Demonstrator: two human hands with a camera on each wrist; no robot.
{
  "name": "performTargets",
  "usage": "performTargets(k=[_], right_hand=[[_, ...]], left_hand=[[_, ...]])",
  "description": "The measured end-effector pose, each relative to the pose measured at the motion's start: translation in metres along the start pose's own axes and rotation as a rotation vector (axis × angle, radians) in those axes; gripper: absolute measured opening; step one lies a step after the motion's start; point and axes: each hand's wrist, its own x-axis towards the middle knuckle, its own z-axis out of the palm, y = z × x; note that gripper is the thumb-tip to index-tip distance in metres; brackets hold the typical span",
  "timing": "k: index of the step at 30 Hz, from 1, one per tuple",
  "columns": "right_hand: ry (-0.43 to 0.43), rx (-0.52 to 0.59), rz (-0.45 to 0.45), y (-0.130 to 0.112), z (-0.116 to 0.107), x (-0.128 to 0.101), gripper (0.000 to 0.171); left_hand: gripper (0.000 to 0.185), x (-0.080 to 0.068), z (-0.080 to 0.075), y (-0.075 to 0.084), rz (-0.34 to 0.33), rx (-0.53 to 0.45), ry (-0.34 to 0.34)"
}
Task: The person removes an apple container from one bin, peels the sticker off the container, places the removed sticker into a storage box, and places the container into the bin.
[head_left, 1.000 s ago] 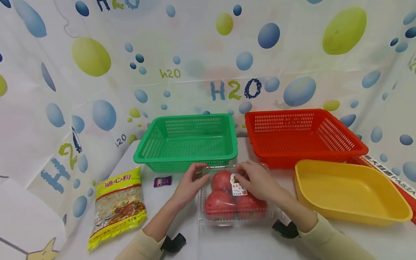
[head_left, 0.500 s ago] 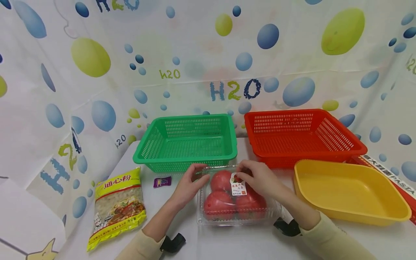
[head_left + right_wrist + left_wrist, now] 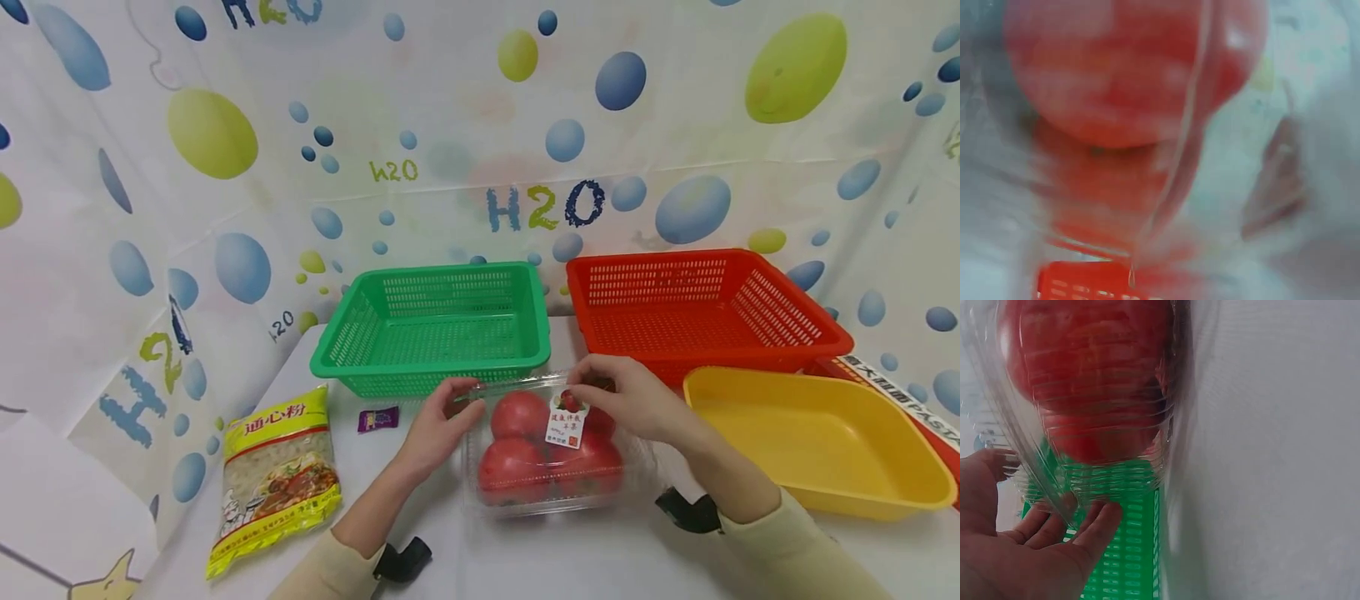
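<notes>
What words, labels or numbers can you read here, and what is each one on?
"H2O": backdrop cloth, large; also smaller at left.
"通心粉": yellow pasta bag.
"PASTA": red box behind the yellow tray.
Sticker on the clear tomato box: too small.
Purple packet: unreadable.

Two bare hands, the left hand (image 3: 438, 425) and right hand (image 3: 637, 404), come out of long, close-fitting cream sleeves (image 3: 787, 550) from about 6 o'clock; a black strap mount (image 3: 401, 560) sits under the left wrist and another (image 3: 690, 512) under the right
</notes>
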Motion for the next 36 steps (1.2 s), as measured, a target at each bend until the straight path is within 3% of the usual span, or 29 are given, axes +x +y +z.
performTargets(k=[6, 13, 19, 30, 36], right_hand=[[-0.011, 0.034, -0.014, 0.006, -0.026, -0.009, 0.015], [0.021, 0.064, 0.018, 0.018, -0.054, -0.022, 0.021], [-0.001, 0.031, 0.076, 0.031, -0.078, -0.032, 0.024], [-0.138, -0.107, 0.208, 0.069, -0.138, -0.043, 0.024], [-0.228, -0.149, 0.284, 0.098, -0.156, -0.044, 0.025]], left_hand=[[0.04, 0.001, -0.003, 0.001, 0.014, 0.024, 0.041], [0.041, 0.0, -0.004, 0.003, 0.007, 0.011, 0.028], [0.041, 0.002, -0.004, 0.003, 0.014, -0.006, 0.024], [0.039, 0.001, -0.004, 0.001, 0.012, -0.013, 0.018], [0.04, 0.002, -0.006, 0.001, 0.007, -0.002, 0.011]])
